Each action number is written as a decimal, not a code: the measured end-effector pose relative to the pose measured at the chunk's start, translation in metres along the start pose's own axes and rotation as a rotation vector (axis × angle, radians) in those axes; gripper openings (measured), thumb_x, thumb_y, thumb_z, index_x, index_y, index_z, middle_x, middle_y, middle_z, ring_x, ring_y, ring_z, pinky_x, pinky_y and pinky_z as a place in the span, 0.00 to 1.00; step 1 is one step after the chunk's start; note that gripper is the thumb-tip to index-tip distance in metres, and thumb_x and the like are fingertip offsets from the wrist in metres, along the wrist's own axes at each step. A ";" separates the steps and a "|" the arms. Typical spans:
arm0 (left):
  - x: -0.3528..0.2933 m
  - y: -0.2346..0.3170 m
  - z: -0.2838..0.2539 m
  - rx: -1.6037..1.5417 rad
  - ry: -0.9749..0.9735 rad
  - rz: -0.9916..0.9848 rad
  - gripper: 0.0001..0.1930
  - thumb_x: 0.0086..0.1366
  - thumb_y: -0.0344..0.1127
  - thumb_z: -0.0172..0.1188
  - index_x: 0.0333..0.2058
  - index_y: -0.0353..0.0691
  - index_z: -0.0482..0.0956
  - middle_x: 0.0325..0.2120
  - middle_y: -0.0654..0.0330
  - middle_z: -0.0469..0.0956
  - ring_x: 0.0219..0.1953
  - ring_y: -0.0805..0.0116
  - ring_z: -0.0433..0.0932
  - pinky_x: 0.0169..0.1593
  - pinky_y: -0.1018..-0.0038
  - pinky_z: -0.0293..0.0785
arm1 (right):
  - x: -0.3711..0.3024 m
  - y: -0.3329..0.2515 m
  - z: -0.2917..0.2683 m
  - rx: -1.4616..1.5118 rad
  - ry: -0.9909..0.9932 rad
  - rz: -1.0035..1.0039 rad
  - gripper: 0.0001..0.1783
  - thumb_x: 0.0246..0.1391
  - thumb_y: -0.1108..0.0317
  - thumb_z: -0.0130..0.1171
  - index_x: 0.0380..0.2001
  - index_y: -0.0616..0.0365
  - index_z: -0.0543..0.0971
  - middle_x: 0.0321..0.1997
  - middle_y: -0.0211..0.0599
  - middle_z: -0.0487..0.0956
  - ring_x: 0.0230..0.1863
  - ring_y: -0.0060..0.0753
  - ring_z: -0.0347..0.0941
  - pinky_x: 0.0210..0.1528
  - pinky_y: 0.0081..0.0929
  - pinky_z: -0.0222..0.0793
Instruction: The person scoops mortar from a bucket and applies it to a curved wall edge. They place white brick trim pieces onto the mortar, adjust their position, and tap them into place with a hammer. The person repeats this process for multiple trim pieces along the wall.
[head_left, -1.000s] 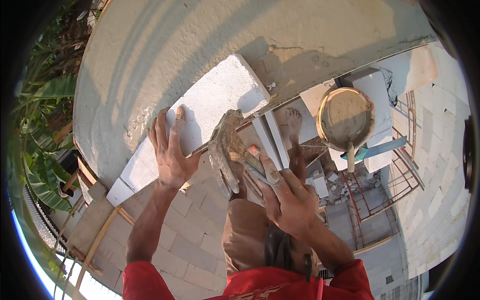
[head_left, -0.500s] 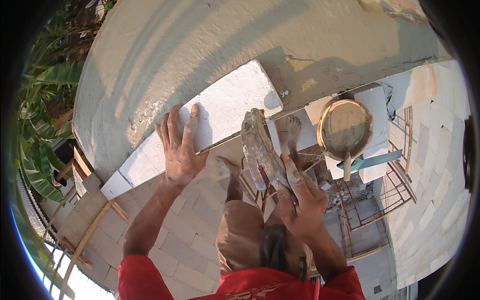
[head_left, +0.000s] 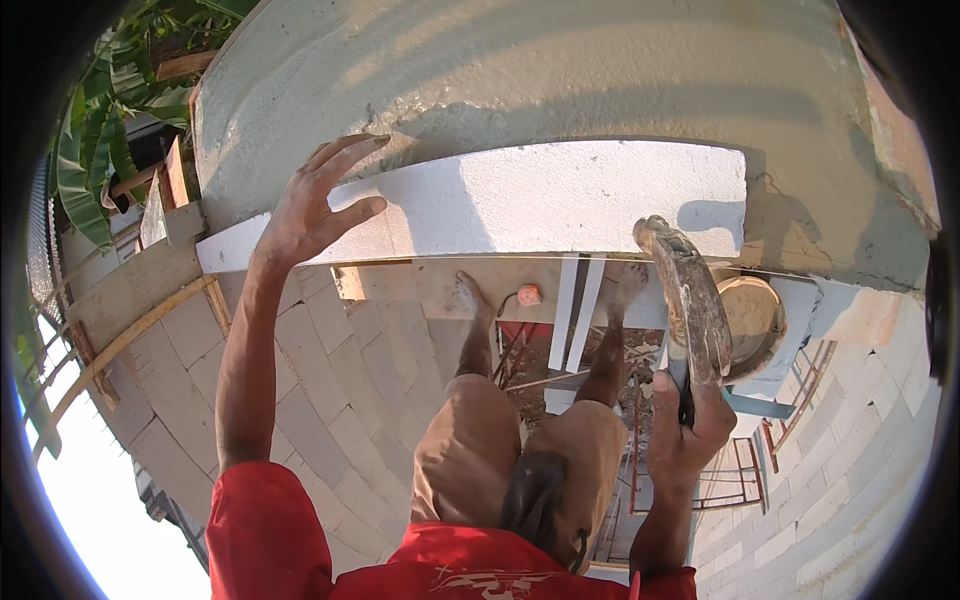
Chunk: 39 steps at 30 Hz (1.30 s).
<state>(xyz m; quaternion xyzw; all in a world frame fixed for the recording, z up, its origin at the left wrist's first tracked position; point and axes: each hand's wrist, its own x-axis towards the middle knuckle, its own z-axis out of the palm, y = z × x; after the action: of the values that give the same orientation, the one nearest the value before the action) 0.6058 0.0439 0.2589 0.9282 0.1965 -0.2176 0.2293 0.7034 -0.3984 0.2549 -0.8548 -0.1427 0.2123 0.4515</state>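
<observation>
A row of white lightweight blocks (head_left: 560,190) lies along the near edge of the grey mortar surface. Over the left part of this row is my left hand (head_left: 315,205), its fingers apart and holding nothing. Whether it touches the block, I cannot tell. My right hand (head_left: 690,425) is closed round the handle of a mortar-caked tool (head_left: 690,300), which has a long, rough, brownish-grey head. That head points up and away, its tip overlapping the near edge of the right-hand block. The tool's exact kind is unclear under the crust.
A round bucket of mortar (head_left: 755,320) stands at the right, partly hidden behind the tool. A taut string (head_left: 480,256) runs along the blocks' near edge. My bare feet (head_left: 473,295) are below, with red metal scaffolding (head_left: 735,475) lower right. Block walls curve round both sides.
My left hand has lifted off the block and shifted up and slightly left. The right hand has carried the tool rightward. The view has turned, so the block row now lies nearly level.
</observation>
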 end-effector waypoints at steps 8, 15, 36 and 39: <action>-0.086 -0.088 0.035 0.343 0.057 -0.181 0.67 0.31 0.45 0.86 0.75 0.58 0.58 0.73 0.60 0.60 0.75 0.49 0.56 0.80 0.48 0.57 | 0.002 -0.039 0.070 -0.005 -0.219 -0.163 0.13 0.61 0.72 0.66 0.43 0.72 0.79 0.30 0.49 0.80 0.29 0.39 0.76 0.32 0.32 0.70; -0.122 -0.160 0.040 0.360 0.276 -0.029 0.71 0.26 0.40 0.86 0.75 0.61 0.58 0.74 0.65 0.59 0.76 0.53 0.55 0.82 0.51 0.51 | -0.010 -0.075 0.129 -0.043 -0.366 -0.125 0.23 0.62 0.72 0.66 0.55 0.79 0.78 0.44 0.62 0.85 0.42 0.48 0.86 0.46 0.33 0.77; -0.114 -0.207 0.055 0.142 0.347 0.181 0.50 0.52 0.42 0.71 0.73 0.44 0.58 0.66 0.46 0.64 0.71 0.41 0.59 0.74 0.32 0.47 | -0.011 -0.133 0.257 -0.277 -0.461 -0.377 0.23 0.65 0.69 0.65 0.58 0.74 0.79 0.46 0.52 0.85 0.45 0.36 0.82 0.50 0.31 0.75; -0.116 -0.208 0.055 0.141 0.369 0.204 0.49 0.53 0.42 0.70 0.72 0.42 0.58 0.65 0.45 0.64 0.71 0.40 0.60 0.73 0.32 0.47 | -0.006 -0.132 0.265 -0.288 -0.436 -0.539 0.20 0.68 0.67 0.64 0.57 0.71 0.81 0.34 0.39 0.83 0.33 0.25 0.72 0.40 0.26 0.71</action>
<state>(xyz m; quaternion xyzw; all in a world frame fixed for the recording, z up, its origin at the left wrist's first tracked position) 0.3962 0.1554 0.2012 0.9811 0.1244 -0.0329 0.1449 0.5608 -0.1400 0.2327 -0.7759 -0.4838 0.2407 0.3255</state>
